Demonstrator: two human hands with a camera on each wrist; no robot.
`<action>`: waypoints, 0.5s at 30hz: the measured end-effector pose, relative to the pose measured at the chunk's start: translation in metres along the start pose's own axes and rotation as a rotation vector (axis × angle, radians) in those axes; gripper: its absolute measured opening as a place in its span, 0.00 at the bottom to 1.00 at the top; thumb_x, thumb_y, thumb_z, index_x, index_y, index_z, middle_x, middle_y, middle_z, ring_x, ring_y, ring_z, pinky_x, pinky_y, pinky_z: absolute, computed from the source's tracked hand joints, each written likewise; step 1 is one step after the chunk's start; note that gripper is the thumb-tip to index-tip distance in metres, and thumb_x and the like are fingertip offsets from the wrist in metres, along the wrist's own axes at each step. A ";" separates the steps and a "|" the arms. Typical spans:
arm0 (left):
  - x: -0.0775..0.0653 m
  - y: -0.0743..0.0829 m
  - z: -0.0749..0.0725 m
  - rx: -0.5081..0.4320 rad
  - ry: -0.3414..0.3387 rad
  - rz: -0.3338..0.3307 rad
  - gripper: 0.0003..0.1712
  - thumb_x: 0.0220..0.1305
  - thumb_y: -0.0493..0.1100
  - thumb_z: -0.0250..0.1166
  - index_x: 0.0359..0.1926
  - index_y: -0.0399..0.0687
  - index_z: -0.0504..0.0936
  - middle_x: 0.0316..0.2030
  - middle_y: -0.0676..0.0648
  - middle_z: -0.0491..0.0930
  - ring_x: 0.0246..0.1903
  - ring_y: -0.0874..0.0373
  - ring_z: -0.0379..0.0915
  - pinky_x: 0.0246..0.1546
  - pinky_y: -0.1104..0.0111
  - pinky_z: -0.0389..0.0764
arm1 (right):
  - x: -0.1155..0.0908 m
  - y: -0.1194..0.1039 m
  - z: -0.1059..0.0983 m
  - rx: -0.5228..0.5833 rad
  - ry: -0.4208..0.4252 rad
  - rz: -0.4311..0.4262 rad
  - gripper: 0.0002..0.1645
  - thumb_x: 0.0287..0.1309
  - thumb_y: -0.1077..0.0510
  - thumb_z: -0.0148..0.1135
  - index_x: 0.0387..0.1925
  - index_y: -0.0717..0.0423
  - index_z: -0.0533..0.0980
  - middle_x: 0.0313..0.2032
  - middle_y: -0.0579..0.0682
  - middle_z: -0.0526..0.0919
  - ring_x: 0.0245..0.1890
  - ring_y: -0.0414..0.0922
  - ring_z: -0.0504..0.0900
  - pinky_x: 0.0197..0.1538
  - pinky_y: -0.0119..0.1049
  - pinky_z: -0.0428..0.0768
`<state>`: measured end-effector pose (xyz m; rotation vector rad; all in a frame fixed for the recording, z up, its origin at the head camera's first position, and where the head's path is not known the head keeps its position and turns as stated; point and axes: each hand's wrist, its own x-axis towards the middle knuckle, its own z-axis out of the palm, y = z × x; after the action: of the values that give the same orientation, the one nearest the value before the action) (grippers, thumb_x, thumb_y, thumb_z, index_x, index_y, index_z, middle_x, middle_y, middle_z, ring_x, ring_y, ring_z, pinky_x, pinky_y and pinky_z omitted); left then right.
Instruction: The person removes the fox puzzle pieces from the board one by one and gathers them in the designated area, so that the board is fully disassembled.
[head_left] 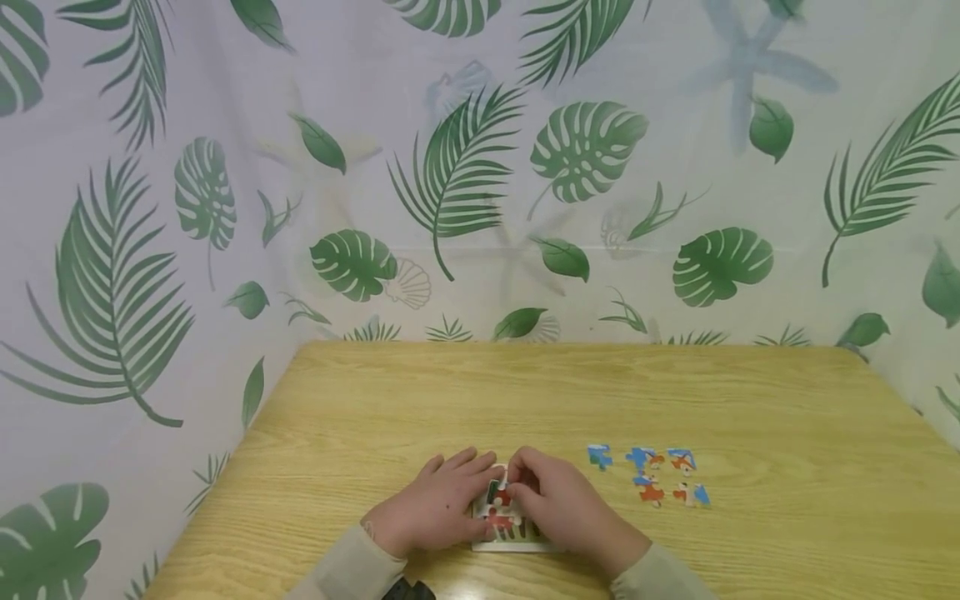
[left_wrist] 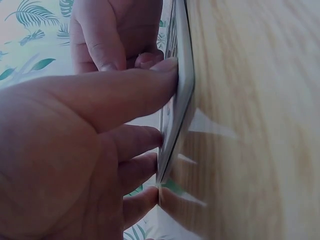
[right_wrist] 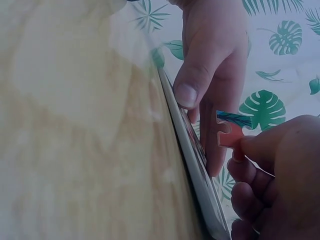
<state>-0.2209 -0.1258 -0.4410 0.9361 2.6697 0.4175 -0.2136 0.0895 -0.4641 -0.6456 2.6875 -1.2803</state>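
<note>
A shallow jigsaw puzzle tray point(head_left: 517, 547) with a pale rim lies at the table's front, between both hands. My left hand point(head_left: 435, 510) rests on its left side with fingers extended. The left wrist view shows the left thumb point(left_wrist: 145, 82) on the tray's face near the edge. Over the tray's right part, my right hand point(head_left: 562, 508) pinches a jigsaw piece point(right_wrist: 232, 131) between thumb and finger. That piece is orange-red with a dark blue-green band, held raised off the tray in the right wrist view. Red picture parts point(head_left: 501, 522) show in the tray; the hands hide much of it.
Several loose jigsaw pieces point(head_left: 651, 490) in blue, red and white lie right of the tray on the wooden table point(head_left: 420, 400). A leaf-print cloth point(head_left: 480, 200) hangs behind and along the sides. A small black object point(head_left: 408, 590) shows at the bottom edge by the left sleeve.
</note>
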 end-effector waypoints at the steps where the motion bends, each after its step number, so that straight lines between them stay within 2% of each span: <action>1: 0.000 0.000 0.000 0.004 0.001 0.001 0.42 0.66 0.58 0.67 0.77 0.53 0.65 0.77 0.50 0.57 0.76 0.47 0.47 0.68 0.37 0.53 | 0.000 0.000 -0.001 0.002 0.003 0.004 0.06 0.70 0.59 0.60 0.36 0.45 0.74 0.25 0.40 0.77 0.23 0.39 0.74 0.28 0.33 0.74; 15: 0.000 -0.003 0.000 0.002 -0.011 0.004 0.42 0.67 0.59 0.66 0.77 0.56 0.63 0.77 0.51 0.56 0.77 0.49 0.46 0.69 0.39 0.52 | -0.001 0.001 -0.013 -0.040 0.035 0.004 0.10 0.69 0.59 0.63 0.34 0.41 0.74 0.27 0.37 0.78 0.26 0.38 0.73 0.31 0.34 0.74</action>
<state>-0.2228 -0.1282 -0.4426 0.9422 2.6596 0.4097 -0.2161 0.1000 -0.4562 -0.6279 2.7475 -1.2511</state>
